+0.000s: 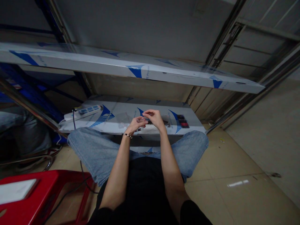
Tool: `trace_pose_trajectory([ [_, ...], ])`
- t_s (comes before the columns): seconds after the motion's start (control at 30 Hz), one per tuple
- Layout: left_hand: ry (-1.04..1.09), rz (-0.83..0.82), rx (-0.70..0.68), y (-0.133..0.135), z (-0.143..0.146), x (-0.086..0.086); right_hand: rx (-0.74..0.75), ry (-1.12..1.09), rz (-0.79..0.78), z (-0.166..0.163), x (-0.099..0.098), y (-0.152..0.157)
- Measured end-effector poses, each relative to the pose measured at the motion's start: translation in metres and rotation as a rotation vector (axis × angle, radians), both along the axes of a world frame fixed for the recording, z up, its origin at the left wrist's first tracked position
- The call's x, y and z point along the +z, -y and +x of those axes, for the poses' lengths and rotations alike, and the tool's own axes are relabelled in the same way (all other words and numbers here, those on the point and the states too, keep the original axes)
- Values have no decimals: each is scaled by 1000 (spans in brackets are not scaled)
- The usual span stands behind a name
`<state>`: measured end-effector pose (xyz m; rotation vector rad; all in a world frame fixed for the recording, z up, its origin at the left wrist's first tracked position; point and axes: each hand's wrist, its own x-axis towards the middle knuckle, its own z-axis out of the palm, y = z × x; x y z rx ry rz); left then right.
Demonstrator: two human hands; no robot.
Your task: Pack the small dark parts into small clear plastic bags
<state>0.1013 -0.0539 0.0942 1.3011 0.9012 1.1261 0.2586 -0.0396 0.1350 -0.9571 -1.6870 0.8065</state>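
Observation:
My left hand [136, 124], a beaded bracelet [127, 135] on its wrist, is closed in a pinch just above the work surface. My right hand [154, 118] meets it from the right, thumb and fingers pressed together. What the fingertips hold, if anything, is too small to make out. A clear plastic bag [123, 121] lies to the left of the hands. Close by my right hand is another clear piece of plastic [167, 120] with small dark things at it, partly hidden by the wrist. A blurred-out black and red item [183, 121] rests farther right.
The film-covered bench [187, 109] stands in front of my knees, with an overhead shelf [159, 73] above its back. A power strip [90, 109] with a dark cable lies at the left end. A red stool [44, 193] holds a white box [17, 190]. Another person's jeans-clad leg [30, 134] shows at left.

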Motion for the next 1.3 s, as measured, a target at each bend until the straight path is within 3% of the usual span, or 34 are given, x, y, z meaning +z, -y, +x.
trace_pose_trajectory([
  [0.07, -30, 25, 11, -1, 0, 0, 59, 152, 19, -9, 11, 12],
  [0.2, -45, 54, 26, -2, -2, 1, -18, 320, 30, -22, 18, 23],
  [0.37, 65, 28, 10, 0, -7, 9, -38, 15, 23, -20, 8, 11],
  [0.5, 22, 39, 73, 1, -19, 12, -175, -184, -93, -12, -22, 2],
  [0.57, 60, 65, 106, 2, -24, 12, -79, -166, -250, -9, -38, 3],
  [0.67, 100, 155, 131, 3, -28, 13, 224, -150, -453, -8, -54, 9],
  [0.73, 90, 208, 153, 3, -27, 13, 380, -165, -501, -11, -59, 12],
  [0.8, 78, 230, 184, 2, -23, 12, 438, -159, -492, -14, -62, 13],
  [0.97, -10, 121, 192, 3, -13, -5, 274, -228, -459, -19, -77, 15],
  [1.13, -167, -11, 46, 13, -22, -21, -31, -460, -444, -8, -84, 21],
  [1.3, -215, -67, -30, 21, -29, -20, -43, -521, -480, -7, -83, 23],
])
